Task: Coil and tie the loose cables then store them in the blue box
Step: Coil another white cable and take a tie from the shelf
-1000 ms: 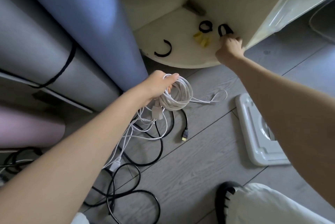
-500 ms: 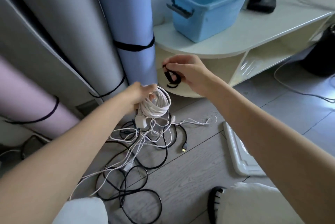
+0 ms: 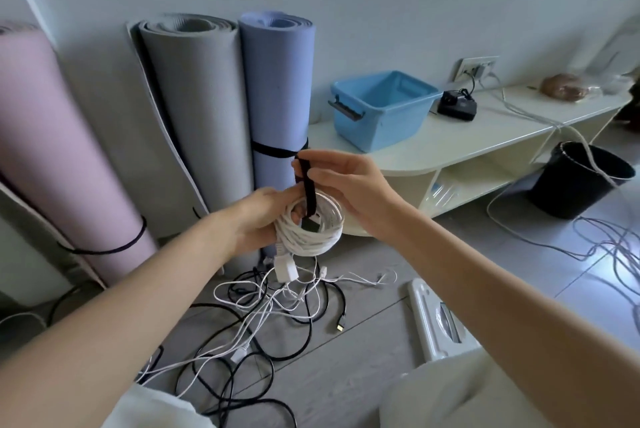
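Note:
My left hand (image 3: 263,219) grips a coiled white cable (image 3: 311,237) in mid-air, with its white plug (image 3: 286,270) dangling below. My right hand (image 3: 349,185) pinches the top of a black strap (image 3: 306,185) that hangs down into the middle of the coil. Loose black and white cables (image 3: 263,316) lie tangled on the floor underneath. The blue box (image 3: 381,110) stands open on the cream low shelf (image 3: 485,140), behind and to the right of my hands.
Rolled mats in pink (image 3: 52,150), grey (image 3: 194,108) and blue (image 3: 277,81) lean on the wall at left. A black charger (image 3: 457,104) sits beside the box. A black bin (image 3: 578,178) and more cables (image 3: 616,247) are at right. A white scale (image 3: 436,320) lies on the floor.
My right hand took a black strap from the lower shelf and brought it over to the coil, where it now hangs straight. The view tilted up, showing the wall and box.

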Action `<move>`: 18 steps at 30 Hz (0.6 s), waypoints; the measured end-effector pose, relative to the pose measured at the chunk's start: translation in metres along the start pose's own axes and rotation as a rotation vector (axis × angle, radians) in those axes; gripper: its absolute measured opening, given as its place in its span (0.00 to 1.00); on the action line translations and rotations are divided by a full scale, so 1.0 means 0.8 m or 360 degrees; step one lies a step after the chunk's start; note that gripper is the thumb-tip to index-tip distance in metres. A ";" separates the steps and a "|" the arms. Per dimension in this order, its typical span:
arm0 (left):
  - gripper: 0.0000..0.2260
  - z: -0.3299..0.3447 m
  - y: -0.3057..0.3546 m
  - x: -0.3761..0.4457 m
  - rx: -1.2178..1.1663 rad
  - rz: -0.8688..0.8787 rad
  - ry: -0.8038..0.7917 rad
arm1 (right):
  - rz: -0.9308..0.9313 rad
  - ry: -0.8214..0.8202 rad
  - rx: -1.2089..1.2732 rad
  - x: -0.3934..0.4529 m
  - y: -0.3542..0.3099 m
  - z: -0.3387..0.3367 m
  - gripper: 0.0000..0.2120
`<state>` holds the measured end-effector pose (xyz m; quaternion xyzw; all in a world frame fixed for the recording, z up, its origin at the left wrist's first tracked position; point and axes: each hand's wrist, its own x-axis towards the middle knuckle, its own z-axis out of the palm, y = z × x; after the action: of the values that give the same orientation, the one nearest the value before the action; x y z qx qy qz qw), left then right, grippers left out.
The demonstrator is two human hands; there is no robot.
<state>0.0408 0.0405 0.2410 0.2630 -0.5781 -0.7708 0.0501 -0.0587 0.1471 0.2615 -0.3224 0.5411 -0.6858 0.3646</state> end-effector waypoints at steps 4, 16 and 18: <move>0.13 -0.001 0.011 -0.011 -0.0181 -0.0010 -0.0153 | -0.0129 0.0154 -0.0189 0.000 0.004 0.000 0.10; 0.07 0.002 0.016 -0.008 0.0305 0.0101 -0.0156 | -0.0023 -0.0070 -0.0082 0.000 0.009 -0.003 0.08; 0.07 0.001 0.015 -0.006 0.0403 0.0117 -0.0138 | 0.0037 -0.0071 -0.0086 0.000 0.006 -0.006 0.09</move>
<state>0.0417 0.0394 0.2542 0.2123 -0.6816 -0.7000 0.0196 -0.0617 0.1487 0.2557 -0.3411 0.5550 -0.6592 0.3757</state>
